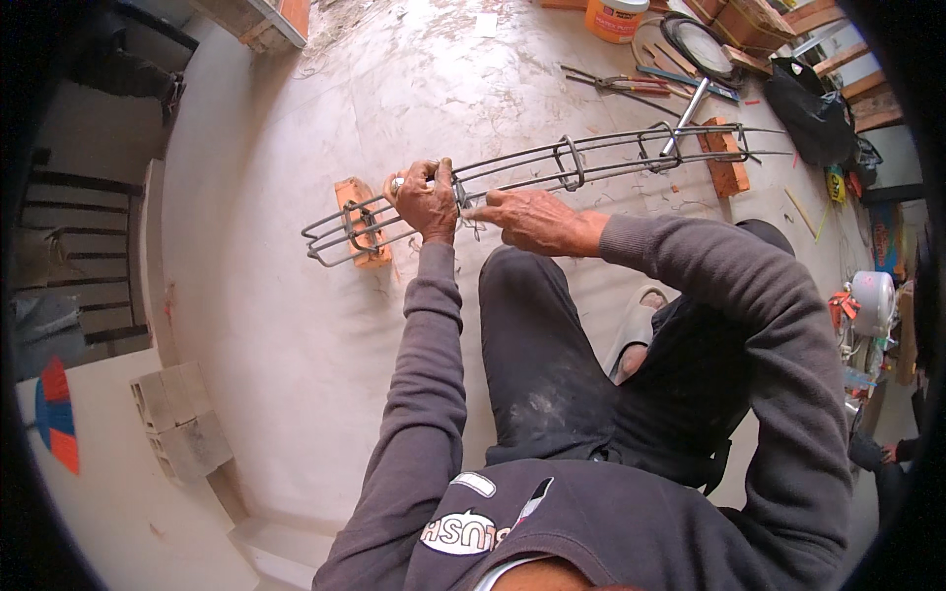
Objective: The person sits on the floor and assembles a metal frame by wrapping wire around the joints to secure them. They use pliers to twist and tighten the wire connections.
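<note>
A long, narrow rebar cage (532, 162) of dark steel bars and bent stirrups lies across two orange bricks, one under the left end (364, 222) and the other brick (727, 167) under the right. My left hand (430, 204) is closed over the bars near a stirrup, right of the left brick. Something small, round and shiny shows at its left edge; what it is I cannot tell. My right hand (537, 222) comes in from the right, fingertips together at the same stirrup. A thin loop of tie wire (477, 232) hangs by those fingertips, which seem to pinch it.
A silver metal tube (686, 116) leans across the cage's right part. Behind it lie long-handled cutters (616, 83), an orange-and-white bucket (616, 18) and a black bag (806, 108). Grey concrete blocks (180, 419) stand at the left. My sandalled foot (639, 335) rests below the cage.
</note>
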### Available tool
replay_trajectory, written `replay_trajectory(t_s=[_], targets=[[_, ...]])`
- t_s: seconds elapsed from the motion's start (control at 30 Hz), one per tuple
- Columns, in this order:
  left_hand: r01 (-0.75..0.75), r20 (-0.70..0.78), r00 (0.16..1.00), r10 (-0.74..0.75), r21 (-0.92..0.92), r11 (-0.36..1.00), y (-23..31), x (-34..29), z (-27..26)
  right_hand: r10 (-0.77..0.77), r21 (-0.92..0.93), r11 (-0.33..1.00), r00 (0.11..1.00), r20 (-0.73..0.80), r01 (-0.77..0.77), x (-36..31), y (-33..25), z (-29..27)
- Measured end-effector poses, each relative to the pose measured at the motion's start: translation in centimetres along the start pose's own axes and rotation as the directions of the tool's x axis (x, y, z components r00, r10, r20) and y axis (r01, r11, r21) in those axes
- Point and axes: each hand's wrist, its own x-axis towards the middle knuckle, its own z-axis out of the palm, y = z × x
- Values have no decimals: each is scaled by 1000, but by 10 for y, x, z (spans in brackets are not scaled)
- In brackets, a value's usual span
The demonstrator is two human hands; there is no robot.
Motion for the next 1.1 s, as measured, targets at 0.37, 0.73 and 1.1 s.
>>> replay_trajectory(t_s=[0.37,0.73,1.1], targets=[[-39,-37,998,42,79,996,-7,1,-2,171,-328,939,968,185,-103,-22,47,10],[-35,-58,998,38,65,997,-12,2,-3,291,-141,955,923,250,-262,-11,27,-43],[-13,-31,999,15,89,996,-4,1,0,343,124,928,935,87,-352,34,15,0]])
